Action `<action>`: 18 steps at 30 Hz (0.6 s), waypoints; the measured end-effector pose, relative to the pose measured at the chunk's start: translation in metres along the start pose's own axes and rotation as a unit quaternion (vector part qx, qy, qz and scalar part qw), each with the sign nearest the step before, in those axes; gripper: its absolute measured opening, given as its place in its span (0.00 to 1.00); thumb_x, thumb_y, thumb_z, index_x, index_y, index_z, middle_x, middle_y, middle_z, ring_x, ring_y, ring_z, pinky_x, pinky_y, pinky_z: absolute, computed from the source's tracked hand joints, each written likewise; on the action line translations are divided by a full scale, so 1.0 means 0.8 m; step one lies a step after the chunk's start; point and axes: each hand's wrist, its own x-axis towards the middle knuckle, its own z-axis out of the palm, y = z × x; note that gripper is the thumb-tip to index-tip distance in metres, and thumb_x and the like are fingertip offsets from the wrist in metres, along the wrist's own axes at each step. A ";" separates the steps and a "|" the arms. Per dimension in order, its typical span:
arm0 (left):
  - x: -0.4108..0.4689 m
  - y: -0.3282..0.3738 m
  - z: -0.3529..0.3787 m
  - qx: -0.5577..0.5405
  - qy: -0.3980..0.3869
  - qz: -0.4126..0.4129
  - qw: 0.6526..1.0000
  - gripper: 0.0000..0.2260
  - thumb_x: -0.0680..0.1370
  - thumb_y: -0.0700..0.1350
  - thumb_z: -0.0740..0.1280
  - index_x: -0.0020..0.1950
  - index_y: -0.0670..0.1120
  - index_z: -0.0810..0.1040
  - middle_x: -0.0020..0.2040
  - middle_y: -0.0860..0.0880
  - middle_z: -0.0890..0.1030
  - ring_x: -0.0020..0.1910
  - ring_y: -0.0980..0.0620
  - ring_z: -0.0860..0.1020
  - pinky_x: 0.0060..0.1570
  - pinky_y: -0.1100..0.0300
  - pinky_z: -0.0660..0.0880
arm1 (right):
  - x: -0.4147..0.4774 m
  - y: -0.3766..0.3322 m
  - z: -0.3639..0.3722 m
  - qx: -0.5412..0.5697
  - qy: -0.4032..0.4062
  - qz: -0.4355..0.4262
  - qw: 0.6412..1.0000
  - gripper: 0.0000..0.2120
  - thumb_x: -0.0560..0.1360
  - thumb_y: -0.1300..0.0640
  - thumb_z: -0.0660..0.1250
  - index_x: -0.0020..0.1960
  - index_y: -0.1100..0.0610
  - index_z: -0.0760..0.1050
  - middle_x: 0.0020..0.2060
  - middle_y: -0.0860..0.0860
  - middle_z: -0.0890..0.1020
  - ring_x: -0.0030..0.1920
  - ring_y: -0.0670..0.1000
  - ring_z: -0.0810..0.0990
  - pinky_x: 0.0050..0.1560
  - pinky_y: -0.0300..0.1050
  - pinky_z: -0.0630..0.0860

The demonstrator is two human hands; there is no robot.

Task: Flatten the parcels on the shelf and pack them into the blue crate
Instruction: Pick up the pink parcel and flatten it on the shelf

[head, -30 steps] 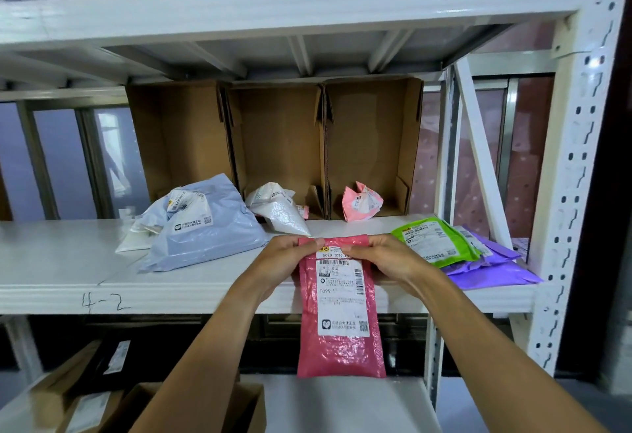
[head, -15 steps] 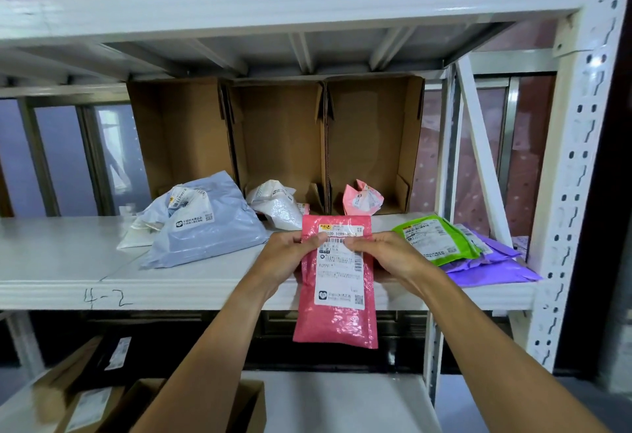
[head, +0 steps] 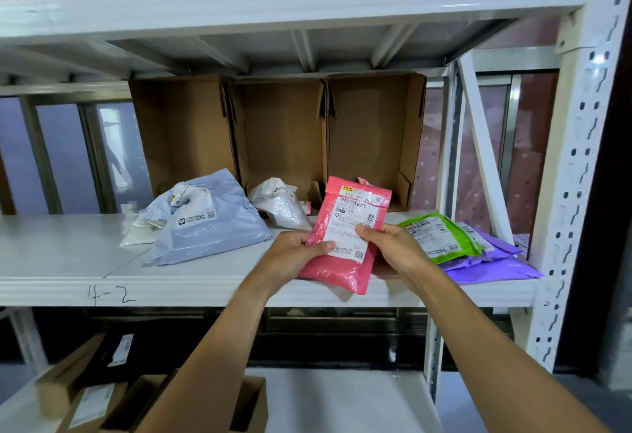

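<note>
A flat pink parcel (head: 342, 268) with a white label is held above the front of the white shelf (head: 205, 287). My left hand (head: 294, 254) grips its left edge and my right hand (head: 393, 248) grips its right edge, thumbs on the label. A crumpled pale blue parcel (head: 212, 227) and a crumpled white parcel (head: 284, 205) lie on the shelf to the left. A green parcel (head: 441, 234) rests on purple parcels (head: 492, 266) at the right. No blue crate is in view.
Three open cardboard boxes (head: 280, 131) stand on their sides at the back of the shelf. A white upright post (head: 578, 159) bounds the right. Below, cardboard boxes (head: 102, 398) sit on a lower white surface.
The pink parcel hung below the shelf edge from its top; both hands have raised it and slid down to its middle, so it now sits higher and tilted over the shelf front.
</note>
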 end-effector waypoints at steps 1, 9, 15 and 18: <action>0.004 -0.004 0.001 -0.002 0.008 0.003 1.000 0.09 0.76 0.46 0.75 0.53 0.45 0.85 0.49 0.48 0.87 0.49 0.47 0.85 0.52 0.52 0.82 | 0.001 0.001 0.000 -0.005 -0.009 0.007 1.000 0.10 0.77 0.59 0.71 0.57 0.59 0.82 0.51 0.55 0.86 0.52 0.54 0.86 0.50 0.48 0.82; 0.023 -0.018 0.006 0.061 0.145 0.038 0.987 0.23 0.74 0.49 0.76 0.65 0.49 0.72 0.58 0.49 0.78 0.54 0.50 0.80 0.47 0.58 0.79 | 0.009 0.003 0.004 -0.116 -0.010 0.014 0.993 0.14 0.76 0.65 0.70 0.61 0.55 0.79 0.54 0.51 0.85 0.49 0.47 0.85 0.44 0.37 0.80; 0.019 -0.021 0.008 0.196 0.065 0.079 0.975 0.21 0.77 0.59 0.67 0.70 0.58 0.72 0.69 0.59 0.72 0.66 0.55 0.72 0.67 0.52 0.73 | 0.010 0.007 0.008 -0.127 0.008 -0.006 0.992 0.19 0.76 0.66 0.70 0.61 0.52 0.69 0.47 0.49 0.85 0.46 0.48 0.84 0.41 0.40 0.79; 0.021 -0.022 0.011 0.330 0.011 0.043 0.943 0.25 0.80 0.63 0.60 0.77 0.62 0.64 0.79 0.58 0.60 0.76 0.52 0.63 0.75 0.47 0.63 | 0.012 0.010 0.003 -0.205 0.020 -0.023 0.978 0.26 0.75 0.66 0.69 0.65 0.48 0.62 0.50 0.51 0.84 0.49 0.48 0.83 0.46 0.43 0.80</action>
